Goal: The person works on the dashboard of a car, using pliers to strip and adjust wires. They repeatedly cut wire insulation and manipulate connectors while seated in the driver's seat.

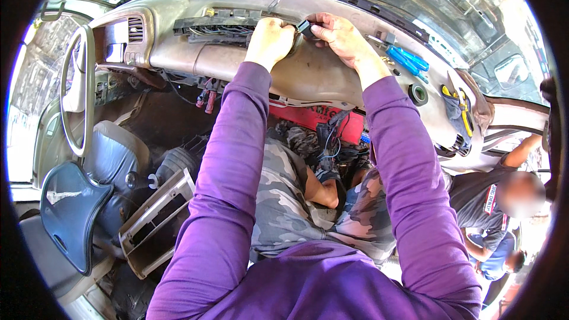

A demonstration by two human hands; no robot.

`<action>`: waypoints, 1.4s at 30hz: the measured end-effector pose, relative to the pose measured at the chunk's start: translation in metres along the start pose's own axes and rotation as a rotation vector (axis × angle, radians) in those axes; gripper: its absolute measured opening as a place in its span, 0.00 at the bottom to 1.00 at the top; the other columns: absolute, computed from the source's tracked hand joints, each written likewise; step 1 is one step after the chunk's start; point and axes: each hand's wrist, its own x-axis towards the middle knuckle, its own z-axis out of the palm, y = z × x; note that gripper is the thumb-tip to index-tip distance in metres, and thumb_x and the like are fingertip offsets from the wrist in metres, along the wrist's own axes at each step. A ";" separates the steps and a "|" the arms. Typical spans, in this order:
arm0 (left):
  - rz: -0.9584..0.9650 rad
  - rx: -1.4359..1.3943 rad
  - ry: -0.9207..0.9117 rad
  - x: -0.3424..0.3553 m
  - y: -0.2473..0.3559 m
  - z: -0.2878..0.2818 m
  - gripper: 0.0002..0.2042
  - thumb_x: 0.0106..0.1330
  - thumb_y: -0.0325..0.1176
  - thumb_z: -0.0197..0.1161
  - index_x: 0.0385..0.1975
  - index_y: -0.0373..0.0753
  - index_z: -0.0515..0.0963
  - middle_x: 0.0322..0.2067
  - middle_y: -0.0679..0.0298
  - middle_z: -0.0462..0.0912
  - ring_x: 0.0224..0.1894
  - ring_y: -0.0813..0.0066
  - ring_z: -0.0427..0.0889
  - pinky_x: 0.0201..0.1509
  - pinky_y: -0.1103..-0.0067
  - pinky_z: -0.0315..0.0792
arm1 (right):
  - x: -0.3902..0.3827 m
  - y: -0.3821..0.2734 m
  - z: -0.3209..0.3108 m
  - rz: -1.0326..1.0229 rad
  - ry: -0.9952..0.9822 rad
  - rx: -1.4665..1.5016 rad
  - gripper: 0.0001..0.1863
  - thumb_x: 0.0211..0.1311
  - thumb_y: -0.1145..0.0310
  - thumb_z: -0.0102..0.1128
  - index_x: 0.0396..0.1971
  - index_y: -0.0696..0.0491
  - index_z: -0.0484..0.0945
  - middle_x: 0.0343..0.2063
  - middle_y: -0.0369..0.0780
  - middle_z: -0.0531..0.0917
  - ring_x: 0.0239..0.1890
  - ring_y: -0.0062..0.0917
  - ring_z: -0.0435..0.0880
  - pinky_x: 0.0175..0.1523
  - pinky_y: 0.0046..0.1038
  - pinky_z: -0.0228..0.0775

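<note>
Both my arms, in purple sleeves, reach up to the top of a beige car dashboard (308, 74). My left hand (269, 38) is closed on the edge of the dashboard beside an open slot full of wiring and black connectors (219, 26). My right hand (341, 35) pinches a small black connector (304, 28) between thumb and fingers, close to my left hand. The wires under the connector are hidden by my hands.
A steering wheel (74, 92) and dark seat are at left. A removed grey trim frame (157, 219) leans below. A person in camouflage lies under the dashboard (296, 201). Blue-handled pliers (409, 59), black tape roll (418, 94) and yellow-handled tools (459, 104) rest on the dashboard. Another person stands outside at right (492, 201).
</note>
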 end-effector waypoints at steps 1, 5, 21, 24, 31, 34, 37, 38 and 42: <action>0.014 0.030 0.012 0.003 -0.003 0.002 0.14 0.67 0.34 0.59 0.33 0.27 0.84 0.28 0.50 0.86 0.31 0.62 0.84 0.42 0.66 0.75 | 0.000 0.001 0.000 -0.013 -0.001 0.001 0.19 0.77 0.68 0.59 0.63 0.57 0.78 0.52 0.38 0.86 0.53 0.22 0.83 0.57 0.29 0.76; -0.032 -0.037 -0.044 0.012 -0.017 0.005 0.13 0.68 0.32 0.59 0.32 0.28 0.84 0.27 0.56 0.87 0.30 0.68 0.83 0.39 0.69 0.75 | 0.001 -0.001 0.003 -0.010 0.017 -0.027 0.18 0.76 0.69 0.59 0.62 0.57 0.78 0.53 0.38 0.85 0.53 0.22 0.83 0.56 0.29 0.76; 0.112 0.102 0.153 -0.031 0.019 0.002 0.11 0.63 0.36 0.68 0.37 0.35 0.89 0.34 0.44 0.88 0.40 0.44 0.88 0.47 0.62 0.79 | 0.006 0.001 0.008 0.056 0.093 0.021 0.18 0.79 0.64 0.56 0.59 0.58 0.80 0.45 0.36 0.88 0.42 0.18 0.87 0.46 0.24 0.75; 0.137 0.118 0.145 -0.029 0.016 0.003 0.11 0.63 0.36 0.67 0.36 0.35 0.88 0.33 0.44 0.87 0.40 0.44 0.88 0.47 0.62 0.80 | 0.006 0.001 0.008 0.037 0.116 0.035 0.19 0.79 0.64 0.58 0.60 0.60 0.80 0.45 0.39 0.88 0.42 0.21 0.88 0.46 0.26 0.77; 0.126 0.167 0.125 -0.028 0.015 0.005 0.09 0.63 0.35 0.66 0.35 0.37 0.89 0.35 0.47 0.89 0.41 0.46 0.89 0.49 0.60 0.81 | 0.004 0.004 0.013 -0.012 0.155 -0.032 0.17 0.79 0.64 0.58 0.58 0.56 0.83 0.41 0.35 0.89 0.40 0.16 0.85 0.45 0.22 0.75; 0.120 0.184 0.125 -0.029 0.016 0.007 0.09 0.62 0.35 0.66 0.34 0.37 0.89 0.35 0.47 0.89 0.40 0.46 0.89 0.49 0.60 0.81 | 0.004 0.006 0.012 -0.035 0.152 -0.045 0.17 0.78 0.65 0.60 0.58 0.56 0.83 0.41 0.35 0.89 0.39 0.16 0.84 0.44 0.22 0.76; 0.140 0.154 0.179 -0.029 0.013 0.007 0.11 0.62 0.36 0.66 0.35 0.35 0.88 0.33 0.44 0.88 0.39 0.44 0.89 0.47 0.61 0.80 | 0.003 0.004 0.013 -0.029 0.150 -0.046 0.17 0.77 0.65 0.60 0.58 0.57 0.83 0.41 0.35 0.89 0.38 0.16 0.84 0.45 0.22 0.76; 0.134 0.150 0.176 -0.029 0.012 0.007 0.11 0.62 0.36 0.66 0.35 0.35 0.88 0.33 0.44 0.88 0.39 0.44 0.89 0.47 0.61 0.80 | 0.003 0.003 0.013 -0.023 0.150 -0.046 0.17 0.77 0.65 0.61 0.58 0.57 0.83 0.41 0.35 0.89 0.37 0.16 0.83 0.45 0.22 0.76; 0.122 0.131 0.150 -0.028 0.012 0.007 0.11 0.61 0.36 0.67 0.35 0.35 0.88 0.33 0.44 0.88 0.39 0.45 0.89 0.47 0.62 0.80 | 0.002 0.002 0.011 -0.039 0.109 -0.090 0.17 0.75 0.66 0.62 0.57 0.57 0.84 0.40 0.36 0.89 0.36 0.18 0.83 0.46 0.24 0.77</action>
